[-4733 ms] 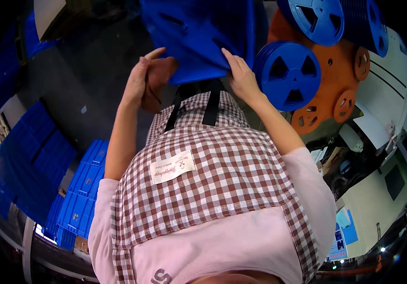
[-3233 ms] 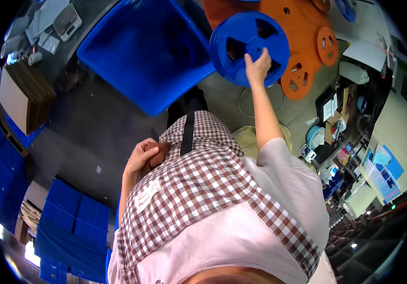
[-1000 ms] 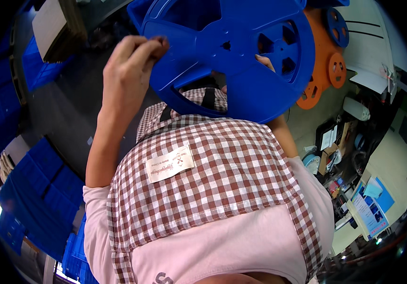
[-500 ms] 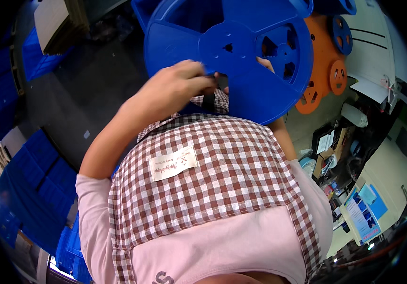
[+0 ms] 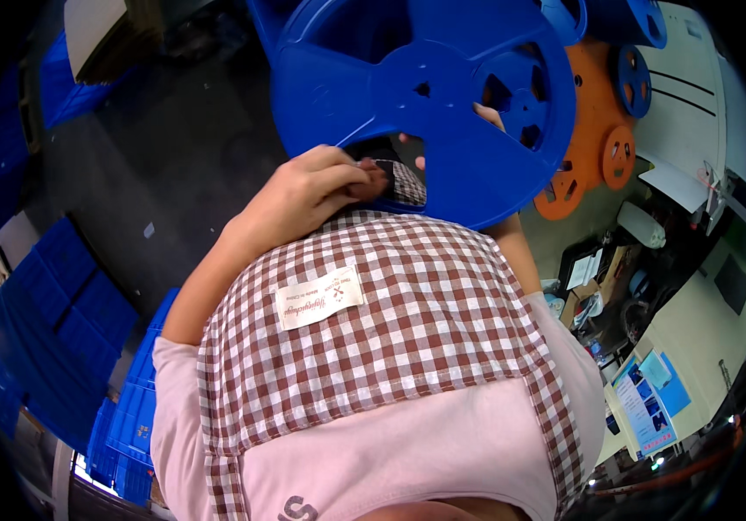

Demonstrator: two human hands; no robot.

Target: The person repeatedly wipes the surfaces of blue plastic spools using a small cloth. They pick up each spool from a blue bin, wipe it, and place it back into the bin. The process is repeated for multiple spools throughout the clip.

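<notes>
A large blue plastic reel (image 5: 486, 174) with wide cutouts is held upright in front of my checked apron. My left hand (image 5: 316, 191) is at the reel's lower-left cutout, its fingers curled together by the rim. Whatever may be between those fingertips is hidden. From the right, my right arm passes behind the reel. Part of my right hand (image 5: 488, 115) shows through the right cutout, with fingertips at the lower cutout's edge; the rest is covered by the disc. The hand grips the reel from behind.
Beyond the reel, an orange reel (image 5: 594, 113) and smaller blue reels (image 5: 630, 80) stand near a pale work surface (image 5: 681, 95). Blue crates (image 5: 69, 300) are stacked at the left. Cardboard sheets (image 5: 95, 39) lie at the upper left. A desk (image 5: 694, 339) with papers is at the right.
My left hand has moved down and slightly left, away from the reel's middle toward its lower rim. The reel has shifted slightly in view; my right hand keeps its place behind it.
</notes>
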